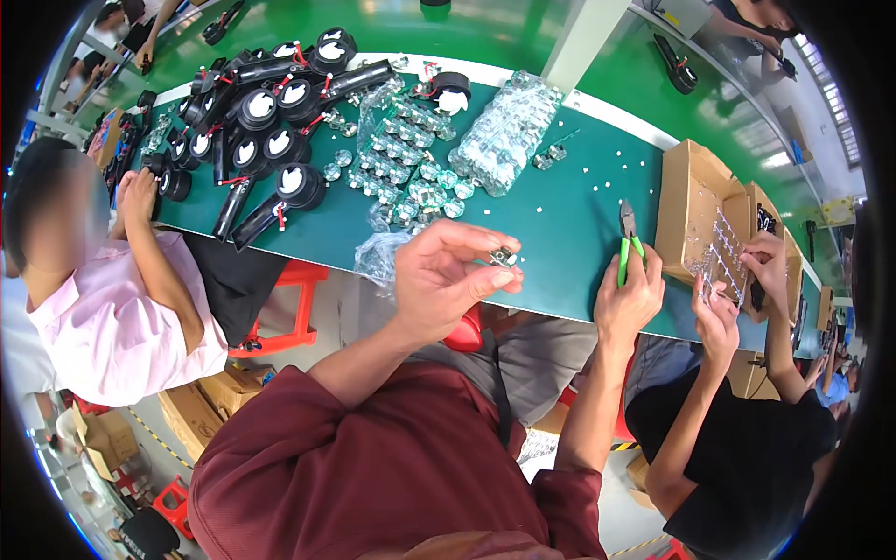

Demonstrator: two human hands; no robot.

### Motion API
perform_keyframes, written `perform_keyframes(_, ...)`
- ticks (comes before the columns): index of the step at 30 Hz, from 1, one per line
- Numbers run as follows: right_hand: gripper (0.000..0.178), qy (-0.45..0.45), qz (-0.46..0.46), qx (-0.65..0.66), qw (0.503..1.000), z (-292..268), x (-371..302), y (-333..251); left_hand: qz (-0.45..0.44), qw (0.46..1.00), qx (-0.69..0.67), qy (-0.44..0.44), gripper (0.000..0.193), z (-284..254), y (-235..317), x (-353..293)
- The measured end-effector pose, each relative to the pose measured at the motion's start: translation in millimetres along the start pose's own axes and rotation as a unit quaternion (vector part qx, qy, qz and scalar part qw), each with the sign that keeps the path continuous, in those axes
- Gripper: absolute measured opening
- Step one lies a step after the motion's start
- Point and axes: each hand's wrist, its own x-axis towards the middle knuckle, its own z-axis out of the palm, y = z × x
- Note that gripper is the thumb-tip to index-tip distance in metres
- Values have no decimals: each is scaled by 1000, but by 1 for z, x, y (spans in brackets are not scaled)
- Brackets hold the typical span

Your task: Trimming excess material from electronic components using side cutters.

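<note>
Between the thumb and fingers of my left hand (pixel 448 280) is a small round circuit board (pixel 504 257), raised above the table's front edge. My right hand (pixel 631 294) grips a pair of green-handled cutting pliers (pixel 626 243), their jaws pointing away from me over the green table. Beyond my left hand lies a heap of similar small circuit boards (pixel 411 140), partly joined in rows. Clear plastic wrap (pixel 378 257) hangs over the table edge beside that hand. A bubble-wrapped bundle of boards (pixel 509 131) rests farther back.
Black round-headed housings with handles and red wires (pixel 280 145) are piled at the left. Small white bits lie scattered on the green table (pixel 569 243). A cardboard box (pixel 691 205) stands at the right, where a co-worker's hands (pixel 719 317) hold thin parts. Another person (pixel 121 289) sits at left.
</note>
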Motion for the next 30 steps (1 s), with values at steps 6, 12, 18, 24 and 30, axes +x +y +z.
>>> perform_keyframes(6, 34, 3, 8, 45, 999, -4, 11, 1, -46, 994, 76, 63, 27, 1, -21, 7)
perform_keyframes(12, 33, 55, 69, 267, 960, -5, 16, -3, -109, 961, 248, 56, 25, -14, -45, -9)
perform_keyframes(18, 45, -33, 276, 641, 715, -4, 47, -17, 74, 857, 501, -97, 27, 0, -38, 0)
perform_keyframes(24, 54, 1, 283, 689, 668, 15, 61, 0, 114, 812, 547, -171, 28, 2, -45, 5)
perform_keyframes(30, 68, -18, 288, 694, 660, 10, 62, -1, 106, 776, 593, -186, 27, 5, -52, 9)
